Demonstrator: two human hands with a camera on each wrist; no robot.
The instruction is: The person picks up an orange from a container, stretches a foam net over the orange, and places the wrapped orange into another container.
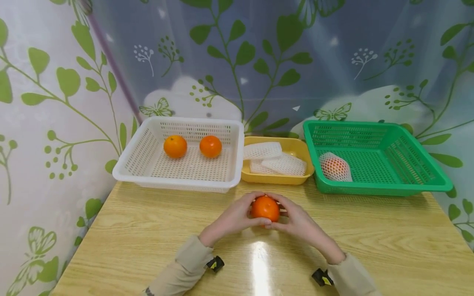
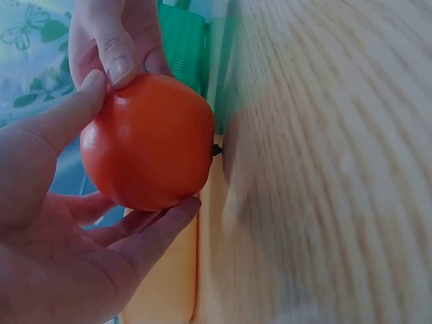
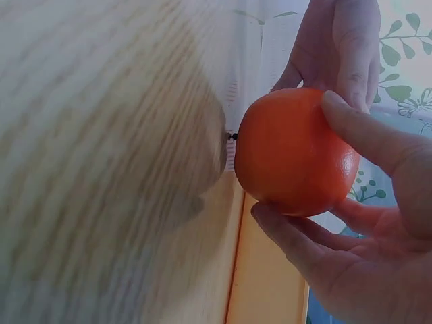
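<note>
Orange fruit (image 1: 265, 208), possibly labelled wrist camera (image 1: 322, 278)

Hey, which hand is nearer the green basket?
Right. The right hand is front-left of the green basket; the left hand is farther left, across the orange fruit.

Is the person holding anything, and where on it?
Yes: the left hand and right hand together hold a round orange fruit around its sides.

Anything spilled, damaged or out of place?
Nothing stands out. The left hand and right hand hold an orange fruit with no visible damage; two fruits sit in the white basket, foam sleeves in the yellow tray, a netted fruit in the green basket.
</note>
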